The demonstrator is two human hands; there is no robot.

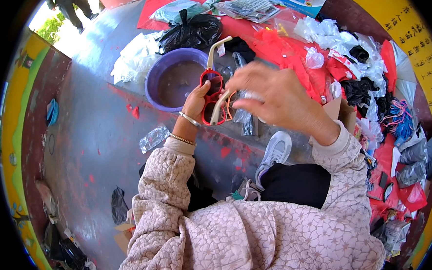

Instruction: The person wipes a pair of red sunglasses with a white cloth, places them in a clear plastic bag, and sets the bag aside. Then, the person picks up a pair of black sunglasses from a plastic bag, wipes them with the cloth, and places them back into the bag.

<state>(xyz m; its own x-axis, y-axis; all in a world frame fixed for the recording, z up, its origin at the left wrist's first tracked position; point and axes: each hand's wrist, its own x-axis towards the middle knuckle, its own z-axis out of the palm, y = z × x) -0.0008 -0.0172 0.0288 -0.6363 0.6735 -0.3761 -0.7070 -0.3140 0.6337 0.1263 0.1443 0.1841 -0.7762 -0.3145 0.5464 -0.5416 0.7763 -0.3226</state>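
My left hand (pixel 195 103) is closed on a pair of red-framed sunglasses (pixel 213 84) with dark lenses and cream temples. One temple stands up and away from the frame; the other points down across the lower lens. Just to the right, my right hand (pixel 277 95) is smeared by motion, its fingers close to the sunglasses. Whether it touches them I cannot tell. Partly hidden between the hands is an orange rim (pixel 230 105), perhaps of another pair of glasses. Beyond my left hand stands a purple basin (pixel 151 87) with murky liquid in it.
Beyond the basin lie a black plastic bag (pixel 191 32) and a white one (pixel 136 58). Red sheeting (pixel 280 48) with heaped plastic bags (pixel 338 35) spreads to the right. A crumpled clear plastic piece (pixel 154 138) lies on the floor. Someone's legs (pixel 70 10) show at far left.
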